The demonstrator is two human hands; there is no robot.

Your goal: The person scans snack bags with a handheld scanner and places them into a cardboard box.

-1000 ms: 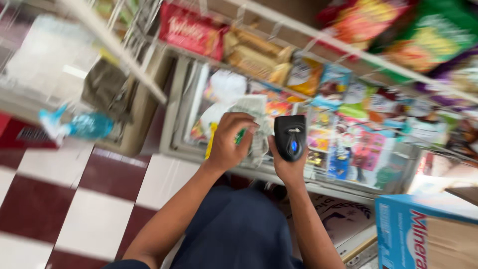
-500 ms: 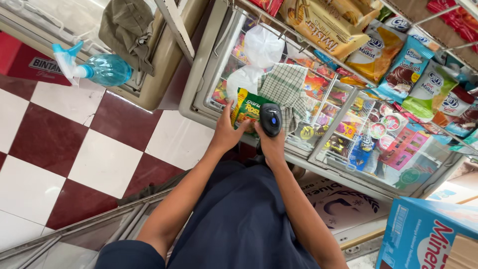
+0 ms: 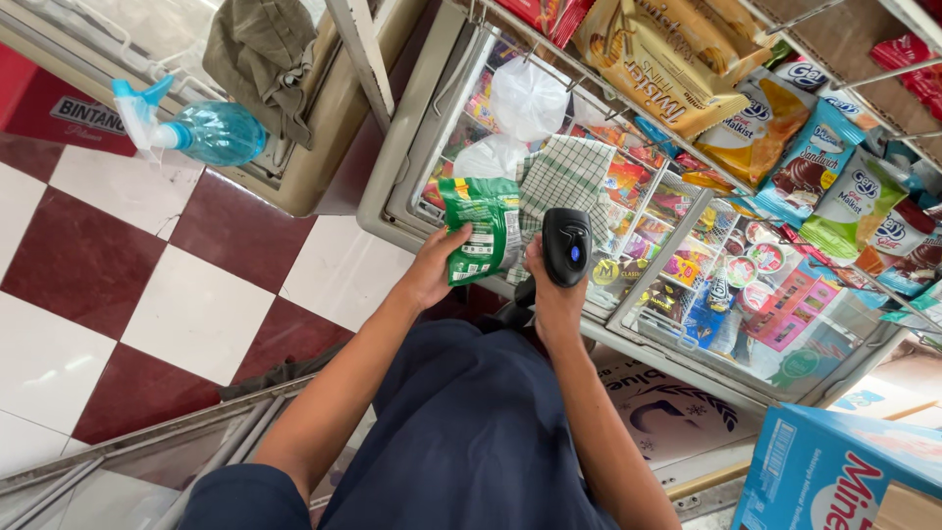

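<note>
Your left hand (image 3: 439,267) holds a green snack packet (image 3: 483,228) by its lower edge, with the thumb on the printed face and the other fingers behind it, so the hand is closed in a pinch on the packet. The packet stands almost upright, just above the near rim of the chest freezer (image 3: 392,211), in front of its glass lid.

Your right hand (image 3: 551,294) is wrapped around the handle of a black handheld scanner (image 3: 567,245). The head of the scanner is just beside the right edge of the packet, very near; I cannot tell for sure if they touch. A small blue light shows on the scanner head.

Behind the packet, on the freezer lid, lies a green checked cloth (image 3: 567,175), and next to it are two white plastic bags (image 3: 526,98). Above the freezer, snack bags (image 3: 648,59) hang from a wire rack. To the left, a blue spray bottle (image 3: 196,130) lies on a second freezer, near a crumpled olive cloth (image 3: 260,49). The floor (image 3: 147,285) has dark red and white tiles. A blue carton (image 3: 834,471) stands at the lower right.
</note>
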